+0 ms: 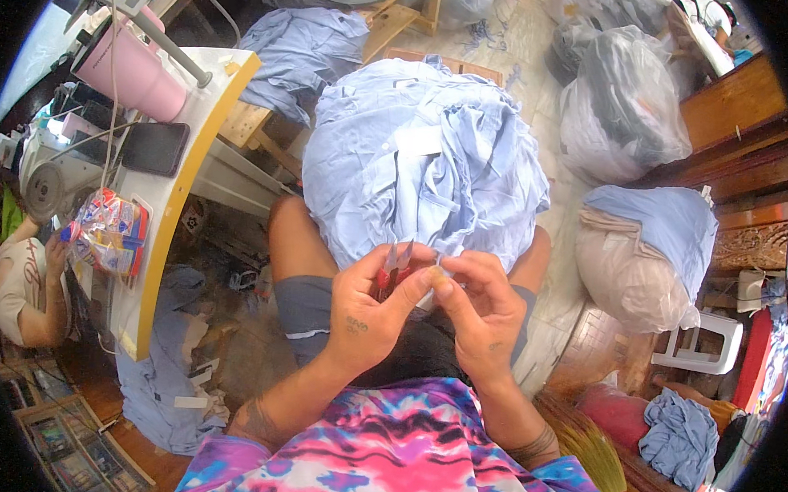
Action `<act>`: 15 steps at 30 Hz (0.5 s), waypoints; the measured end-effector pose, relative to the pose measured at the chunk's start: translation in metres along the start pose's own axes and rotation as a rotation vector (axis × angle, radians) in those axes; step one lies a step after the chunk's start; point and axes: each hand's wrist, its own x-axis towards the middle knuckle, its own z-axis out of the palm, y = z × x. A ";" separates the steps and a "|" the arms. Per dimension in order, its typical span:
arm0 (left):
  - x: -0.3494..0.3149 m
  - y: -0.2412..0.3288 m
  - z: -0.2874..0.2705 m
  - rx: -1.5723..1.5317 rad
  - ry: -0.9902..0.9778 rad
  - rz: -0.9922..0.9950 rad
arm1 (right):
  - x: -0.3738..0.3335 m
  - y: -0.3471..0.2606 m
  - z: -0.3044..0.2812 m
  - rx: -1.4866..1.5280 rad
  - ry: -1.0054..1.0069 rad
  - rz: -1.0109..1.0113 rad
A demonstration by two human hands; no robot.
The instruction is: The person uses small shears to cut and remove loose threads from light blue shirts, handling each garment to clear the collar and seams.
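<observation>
A heap of light blue garments (364,129) lies over my lap, with a white label (419,140) on top. My left hand (368,307) is closed around a pair of red-handled thread snips (391,268), their metal blades pointing up and away from me. Its thumb and fingertips also meet at the near edge of the blue cloth. Beside it, my right hand (481,317) pinches the same cloth edge, its thumb tip touching my left thumb. The small bit of cloth between the fingertips is mostly hidden.
At left, a white table with a yellow edge (204,160) holds a pink tumbler (140,72), a phone (155,148) and a colourful plastic packet (110,231). Stuffed plastic bags (624,115) and a cloth-topped bundle (638,268) stand at right, near a white stool (714,347).
</observation>
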 end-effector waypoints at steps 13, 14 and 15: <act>-0.002 0.006 -0.015 0.152 -0.046 0.213 | 0.012 -0.016 0.000 -0.339 -0.008 -0.167; -0.001 0.007 -0.016 0.085 -0.063 0.152 | 0.014 -0.016 0.000 -0.357 -0.012 -0.187; 0.001 0.008 -0.017 0.072 -0.074 0.132 | 0.015 -0.017 -0.001 -0.375 -0.016 -0.208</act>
